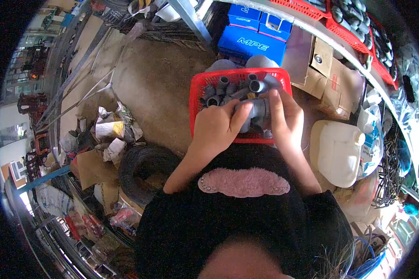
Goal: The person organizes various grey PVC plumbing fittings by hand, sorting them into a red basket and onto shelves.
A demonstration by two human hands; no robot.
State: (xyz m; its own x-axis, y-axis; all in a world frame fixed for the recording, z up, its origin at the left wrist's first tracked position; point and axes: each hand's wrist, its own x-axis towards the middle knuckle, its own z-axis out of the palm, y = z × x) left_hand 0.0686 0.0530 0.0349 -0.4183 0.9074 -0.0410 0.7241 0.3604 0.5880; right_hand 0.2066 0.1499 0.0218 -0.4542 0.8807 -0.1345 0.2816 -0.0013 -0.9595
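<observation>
Grey pipe fitting (260,108), just one, is being gripped between both hands over the red basket (193,116), right of its middle and closer to the edge near the person's body than to the far edge. Left hand (217,124) is pressing its thumb along the fitting's left side; right hand (287,120) is closing its thumb and fingers on the right side, though some fingertips are staying hidden. More grey fittings (223,81) are filling the basket, at least four of them showing open round ends. Beyond the far edge, one large blue box (251,45) is displaying "MPE" in white letters, and at least two smaller blue boxes (243,22) are sitting above it, one also showing "MPE". Red print on a cardboard box (336,88) is appearing too small to read. At least two more red baskets (351,37) are holding grey fittings at upper right. One whitish jug (335,153) is standing well beyond the basket's right edge, and one black coil (146,172) is lying beyond the left.
</observation>
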